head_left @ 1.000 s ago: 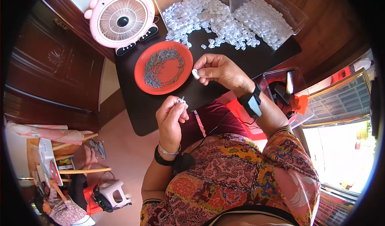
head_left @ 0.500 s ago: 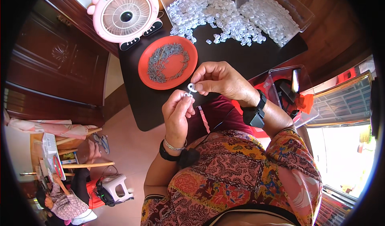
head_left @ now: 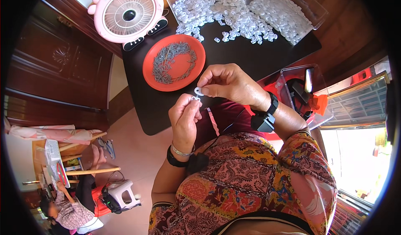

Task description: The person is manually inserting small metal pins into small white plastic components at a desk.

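Both hands have come together since one second ago: the right hand (head_left: 234, 87) has brought its small white piece (head_left: 199, 92) from beside the dish to the one in the left hand (head_left: 184, 120). In the head view, right thumb and forefinger pinch that piece; left thumb and fingers pinch the other white fitting (head_left: 195, 98), a thin grey shank showing between the two. Whether the shank has entered the upper piece is too small to tell, and the curled fingers cover much of both parts.

Just beyond the hands, a red dish (head_left: 182, 64) holds slim grey pins (head_left: 163, 66), heaped mostly along its left and far sides, with the red middle bare. Farther off on the black table (head_left: 144, 114) lies a loose spread of white pieces (head_left: 221, 9), and to its right a clear tray (head_left: 316, 13) holds a mound of similar ones. Its far end and the top of the spread are cut off by the upper edge, as is the pink fan (head_left: 125, 30).

Near the right forearm, another clear box (head_left: 328, 118) holds dark objects, hard to make out, and something orange (head_left: 318, 104).
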### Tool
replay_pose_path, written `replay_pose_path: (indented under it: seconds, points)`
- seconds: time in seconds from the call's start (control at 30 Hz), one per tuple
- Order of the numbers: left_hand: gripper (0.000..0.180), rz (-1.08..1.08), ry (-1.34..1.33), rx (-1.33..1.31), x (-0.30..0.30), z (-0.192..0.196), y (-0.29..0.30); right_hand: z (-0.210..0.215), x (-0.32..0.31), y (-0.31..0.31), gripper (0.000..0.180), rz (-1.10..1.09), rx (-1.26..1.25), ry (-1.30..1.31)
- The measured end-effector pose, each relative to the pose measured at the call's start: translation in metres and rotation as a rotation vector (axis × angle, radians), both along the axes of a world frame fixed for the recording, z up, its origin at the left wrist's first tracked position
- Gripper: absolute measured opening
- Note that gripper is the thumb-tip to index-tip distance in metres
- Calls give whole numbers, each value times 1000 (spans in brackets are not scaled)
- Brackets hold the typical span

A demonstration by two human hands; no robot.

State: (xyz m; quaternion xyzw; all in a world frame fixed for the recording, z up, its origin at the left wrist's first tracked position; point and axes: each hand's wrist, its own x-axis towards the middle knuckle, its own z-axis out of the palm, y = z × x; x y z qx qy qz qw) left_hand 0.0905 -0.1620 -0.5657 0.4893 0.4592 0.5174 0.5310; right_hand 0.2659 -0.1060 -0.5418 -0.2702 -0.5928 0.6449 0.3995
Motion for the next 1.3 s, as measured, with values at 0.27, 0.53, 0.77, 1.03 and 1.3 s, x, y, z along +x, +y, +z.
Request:
replay_pose_path:
  seconds: [0.27,0.53,0.77,1.03,1.3]
  points:
    - [19,0,61,5,2,0,-1,1,1,-1,10,34,152,-191]
    - [21,27,66,23,4,0,-3,-11,-4,-12,11,-34,113,-91]
    - [18,50,57,58,4,-5,-4,-17,-6,-16,11,-50,55,24]
    - [15,71,93,59,5,-4,-6,-17,-3,-18,10,-124,73,20]
    - [16,42,78,64,7,-5,-6,-17,-5,-19,11,-79,68,1]
